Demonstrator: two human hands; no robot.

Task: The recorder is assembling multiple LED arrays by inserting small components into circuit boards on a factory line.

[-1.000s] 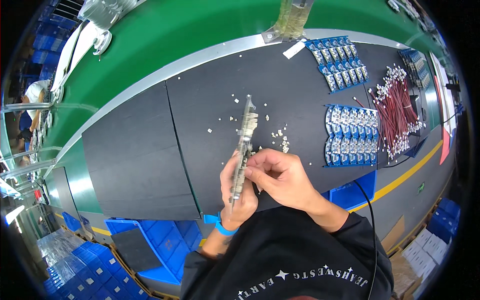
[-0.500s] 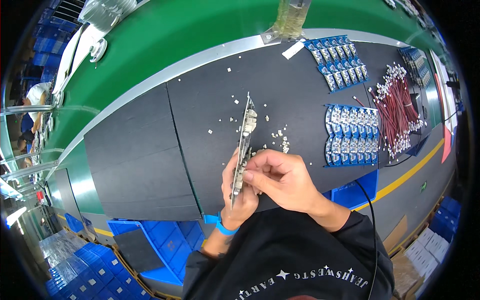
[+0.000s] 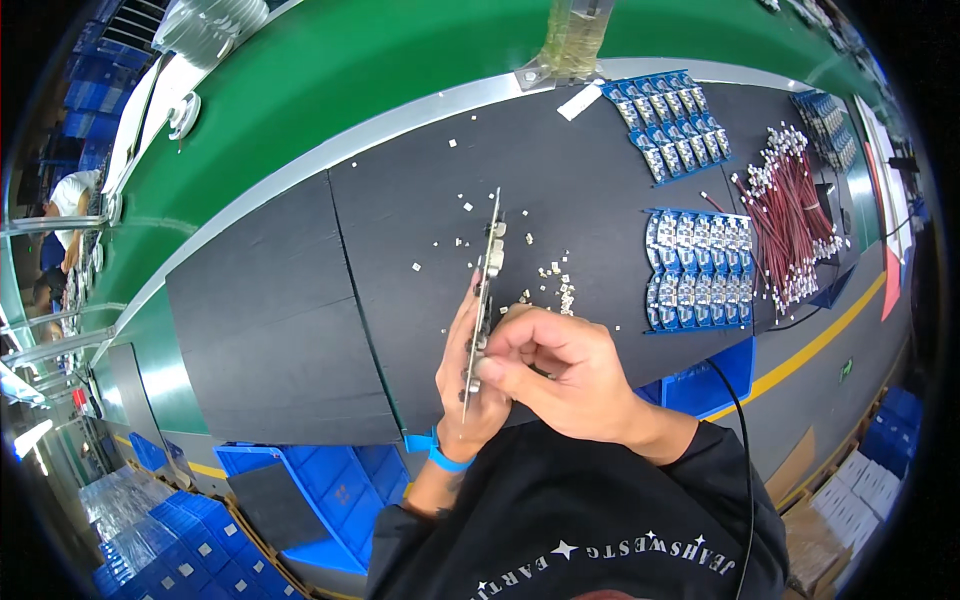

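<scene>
A circuit board panel [image 3: 492,250] stands almost edge-on to me, with pale components along its right face. My left hand [image 3: 462,385] is closed on its lower part from the left, a blue band around the wrist. Thumb and fingertips of my right hand [image 3: 560,372] are pinched together against the panel's right face, low down. Whatever lies between those fingertips is hidden. Small white connector pieces [image 3: 566,297] are scattered on the black mat [image 3: 270,310], beyond and right of the panel.
At the right lie two blue circuit board panels [image 3: 700,270] [image 3: 668,125] and a heap of dark red wires with white plugs [image 3: 795,215]. More stacked boards [image 3: 828,130] are at the far right. Blue crates [image 3: 330,490] stand below the near edge. A metal post [image 3: 572,45] rises beyond the mat.
The panel has turned slightly, so less of its right face shows. My right hand stays pinched at it, its fingertips slightly lower and further left. Scattered pieces look much the same.
</scene>
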